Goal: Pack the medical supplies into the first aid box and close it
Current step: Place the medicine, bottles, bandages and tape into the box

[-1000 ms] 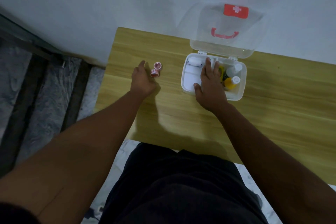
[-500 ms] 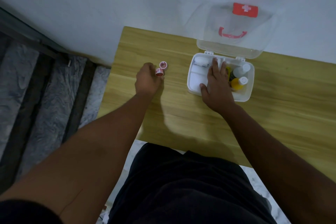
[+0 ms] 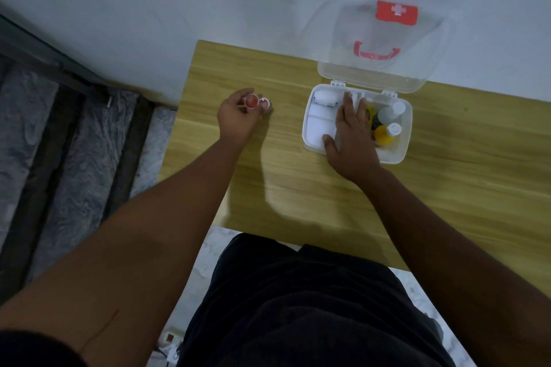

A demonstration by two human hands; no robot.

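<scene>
On the light wooden surface (image 3: 298, 188), the white plastic first aid box (image 3: 396, 156) stands with its clear lid (image 3: 372, 74) raised. The right hand (image 3: 351, 140) lies flat inside it, fingers straight. The left hand (image 3: 238, 119) pinches a small pink tape roll (image 3: 251, 101), and a second pink roll (image 3: 264, 103) sits just beside it.

two tape rolls (image 3: 251, 101), two bottles (image 3: 385, 132), one box (image 3: 399, 155)

Pale yellow wood-grain table (image 3: 447, 188), white first aid box (image 3: 399, 155), clear lid (image 3: 351, 68) with red label (image 3: 396, 12) bearing a white cross, red handle (image 3: 376, 53), yellow bottle (image 3: 381, 135) capped white, pink-red tape roll (image 3: 252, 101), grey marbled floor (image 3: 74, 173).
</scene>
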